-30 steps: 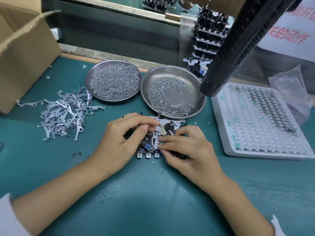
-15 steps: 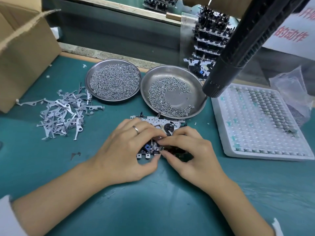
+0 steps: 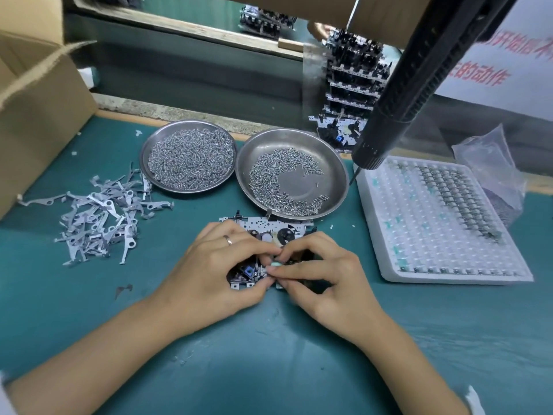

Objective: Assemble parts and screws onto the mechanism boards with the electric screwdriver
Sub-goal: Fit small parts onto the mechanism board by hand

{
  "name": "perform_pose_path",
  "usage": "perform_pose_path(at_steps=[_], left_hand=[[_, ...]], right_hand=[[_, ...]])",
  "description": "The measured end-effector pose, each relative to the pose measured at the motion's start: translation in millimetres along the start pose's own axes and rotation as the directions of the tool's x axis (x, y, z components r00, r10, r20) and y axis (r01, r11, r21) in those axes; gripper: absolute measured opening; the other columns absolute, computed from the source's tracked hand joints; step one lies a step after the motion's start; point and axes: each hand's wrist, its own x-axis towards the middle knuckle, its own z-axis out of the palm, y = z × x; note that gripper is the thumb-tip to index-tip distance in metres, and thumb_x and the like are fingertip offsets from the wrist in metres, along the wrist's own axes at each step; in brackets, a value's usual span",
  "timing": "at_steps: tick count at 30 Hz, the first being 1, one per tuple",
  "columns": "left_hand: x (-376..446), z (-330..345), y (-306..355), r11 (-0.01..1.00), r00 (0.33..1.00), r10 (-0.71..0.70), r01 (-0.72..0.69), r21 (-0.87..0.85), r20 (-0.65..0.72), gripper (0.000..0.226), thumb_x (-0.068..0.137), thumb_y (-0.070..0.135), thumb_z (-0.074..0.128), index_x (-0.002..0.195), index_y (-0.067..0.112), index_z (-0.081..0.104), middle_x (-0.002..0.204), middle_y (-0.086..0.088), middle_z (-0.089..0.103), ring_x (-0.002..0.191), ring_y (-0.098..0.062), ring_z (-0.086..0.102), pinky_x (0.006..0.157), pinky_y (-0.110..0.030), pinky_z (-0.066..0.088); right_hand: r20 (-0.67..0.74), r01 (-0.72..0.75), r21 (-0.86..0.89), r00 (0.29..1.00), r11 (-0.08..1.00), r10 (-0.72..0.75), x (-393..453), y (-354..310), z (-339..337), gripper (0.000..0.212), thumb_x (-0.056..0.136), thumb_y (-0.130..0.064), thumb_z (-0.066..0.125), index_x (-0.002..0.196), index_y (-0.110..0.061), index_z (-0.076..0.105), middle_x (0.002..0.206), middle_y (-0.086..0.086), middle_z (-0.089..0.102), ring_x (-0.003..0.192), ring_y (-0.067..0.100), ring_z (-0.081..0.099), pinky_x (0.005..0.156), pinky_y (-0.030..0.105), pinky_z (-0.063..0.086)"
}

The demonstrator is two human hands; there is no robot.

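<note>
Two bare hands working fingertip to fingertip

The left hand [image 3: 220, 272] is curling palm-down, a ring on one finger; the right hand [image 3: 324, 280] is pinching inward; both forearms are angling in from below.

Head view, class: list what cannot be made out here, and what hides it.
- Mechanism board: its middle is covered by the left hand and right hand.
- Part at the fingertips: too small to identify.
- Electric screwdriver: its top is cut off by the upper edge.
- Red sign: blurred and cropped.
</note>
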Motion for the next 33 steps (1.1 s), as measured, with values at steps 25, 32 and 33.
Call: perform_pose_path(at_steps=[25, 32, 33], left_hand=[[3, 1, -5, 0.998, 0.999, -0.003, 0.000, -0.067, -0.040, 0.020, 0.070, 0.039, 0.070, 0.087, 0.029, 0.074, 0.083, 0.022, 0.065, 0.085, -0.002, 0.052, 0.085, -0.029, 0.039], [6, 1, -4, 0.999, 0.999, 0.012, -0.013, -0.052, -0.034, 0.021, 0.071, 0.036, 0.068, 0.085, 0.021, 0.074, 0.082, 0.019, 0.067, 0.083, -0.005, 0.052, 0.085, -0.033, 0.040], [6, 1, -4, 0.999, 0.999, 0.016, -0.018, -0.049, -0.036, 0.021, 0.071, 0.036, 0.068, 0.083, 0.020, 0.073, 0.081, 0.020, 0.065, 0.083, -0.006, 0.051, 0.084, -0.033, 0.040]], right_hand=[[-0.690, 0.124, 0.301, 0.713, 0.946, 0.126, 94, -60, -27, 0.051, 0.083, -0.019, 0.062, 0.127, -0.018, 0.036, 0.070, -0.005, 0.056, 0.054, 0.019, 0.056, 0.051, 0.030, 0.049], [-0.585, 0.198, 0.563, 0.782, 0.802, 0.217, 66, -68, 7, 0.028, 0.079, -0.021, 0.064, 0.097, -0.023, 0.043, 0.057, 0.012, 0.047, 0.039, 0.022, 0.046, 0.044, 0.029, 0.040], [-0.580, 0.211, 0.584, 0.784, 0.784, 0.221, 65, -68, 11, 0.030, 0.079, -0.019, 0.063, 0.099, -0.014, 0.041, 0.056, 0.014, 0.045, 0.037, 0.021, 0.045, 0.044, 0.027, 0.039]])
